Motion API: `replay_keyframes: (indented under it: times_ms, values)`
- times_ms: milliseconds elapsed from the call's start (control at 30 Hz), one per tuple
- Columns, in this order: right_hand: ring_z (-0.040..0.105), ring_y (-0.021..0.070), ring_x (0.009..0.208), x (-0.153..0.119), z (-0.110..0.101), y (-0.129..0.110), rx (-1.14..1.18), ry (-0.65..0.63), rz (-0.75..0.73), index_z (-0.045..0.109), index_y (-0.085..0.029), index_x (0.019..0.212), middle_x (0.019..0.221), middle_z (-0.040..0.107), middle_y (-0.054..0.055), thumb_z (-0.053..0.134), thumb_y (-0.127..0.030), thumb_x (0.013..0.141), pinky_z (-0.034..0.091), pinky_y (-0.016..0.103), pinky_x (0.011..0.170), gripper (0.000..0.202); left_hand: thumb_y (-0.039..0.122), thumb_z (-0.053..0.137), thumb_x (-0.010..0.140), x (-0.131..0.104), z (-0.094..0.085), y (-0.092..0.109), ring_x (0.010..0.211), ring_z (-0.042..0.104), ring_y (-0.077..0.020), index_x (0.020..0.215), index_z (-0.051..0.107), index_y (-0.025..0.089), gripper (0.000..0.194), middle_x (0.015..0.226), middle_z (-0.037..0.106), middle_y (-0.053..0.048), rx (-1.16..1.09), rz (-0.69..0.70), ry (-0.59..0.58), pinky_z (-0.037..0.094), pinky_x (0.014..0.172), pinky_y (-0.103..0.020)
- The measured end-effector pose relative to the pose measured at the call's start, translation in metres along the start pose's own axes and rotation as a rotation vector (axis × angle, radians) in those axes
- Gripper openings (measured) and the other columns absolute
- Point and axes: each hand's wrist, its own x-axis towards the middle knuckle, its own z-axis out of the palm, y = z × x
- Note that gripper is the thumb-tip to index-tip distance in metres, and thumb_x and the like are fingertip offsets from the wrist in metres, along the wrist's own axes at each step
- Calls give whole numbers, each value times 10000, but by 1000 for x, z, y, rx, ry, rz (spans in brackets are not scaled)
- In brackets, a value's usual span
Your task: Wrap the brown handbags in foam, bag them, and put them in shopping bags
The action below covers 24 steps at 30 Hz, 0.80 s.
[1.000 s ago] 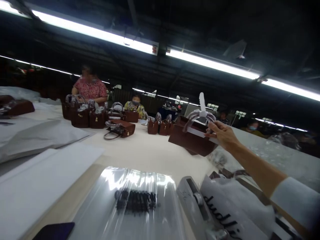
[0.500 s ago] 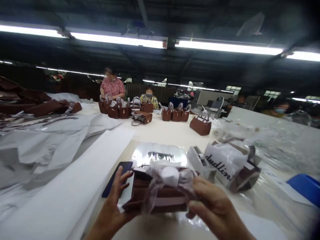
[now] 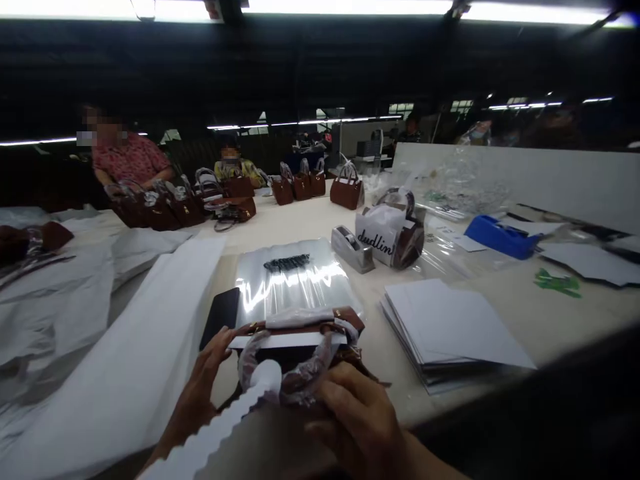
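A brown handbag [image 3: 350,321] is right before me, its top facing up and its handles [image 3: 313,370] wrapped in clear film. A white card strip lies across its opening. From the handles a white strip with a wavy edge [image 3: 220,427] extends toward me. My left hand [image 3: 200,380] grips the bag's left end, the thumb hidden. My right hand [image 3: 363,413], slightly blurred, has its fingers curled at the right part of the wrapped handle. Beyond the bag lie shiny plastic sleeves [image 3: 270,293] and a dark phone [image 3: 220,317].
A tape dispenser [image 3: 354,250] stands beside a bagged handbag [image 3: 410,243]. White cards [image 3: 450,327] are stacked at right, near the table edge, with a blue dispenser [image 3: 503,237] behind. White sheets [image 3: 135,360] cover the left. Two people and several handbags [image 3: 345,193] are across the table.
My view has turned right and down. The handbag has tipped so its top shows. My left fingers, spread before, now lie against it; my right hand has moved from its right side to the handle.
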Motion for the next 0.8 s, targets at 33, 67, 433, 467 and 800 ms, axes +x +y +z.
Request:
replay_keyframes:
  times_ms: [33,67,433,467,800]
  values:
    - [561,181,752,-6,2,0,-21,39,35,487,-206,1179,850,570,86,514,-252,835,515,286,647,347,528,639,662,2,0,-4,1225,382,-339,1352,253,257,836,1351,363,-133,25,58,-24,482,893,-423]
    - [562,186,775,-11,4,0,-44,72,67,458,-218,1212,879,567,89,514,-226,830,519,296,663,386,494,656,660,5,0,-8,1197,421,-326,1343,269,267,817,1340,375,-124,42,119,-47,501,871,-400]
    - [495,261,1034,-53,-4,2,-332,203,20,356,-165,1315,1064,536,137,582,-185,772,505,404,816,588,453,659,692,17,-6,25,1121,494,-282,1215,400,262,615,1257,431,-71,90,75,-82,516,866,-384]
    - [510,249,997,-60,-7,6,-327,211,52,377,-185,1288,1031,544,122,603,-189,764,511,395,794,571,448,659,695,18,-6,24,1108,506,-274,1211,400,259,607,1252,434,-69,95,84,-84,521,859,-373]
    - [412,333,1162,-44,-38,21,-509,167,-2,292,-81,1322,1218,439,214,648,-401,734,433,519,899,758,412,633,734,12,-6,20,1096,514,-275,1190,411,224,541,1214,460,-96,143,195,-86,503,881,-396]
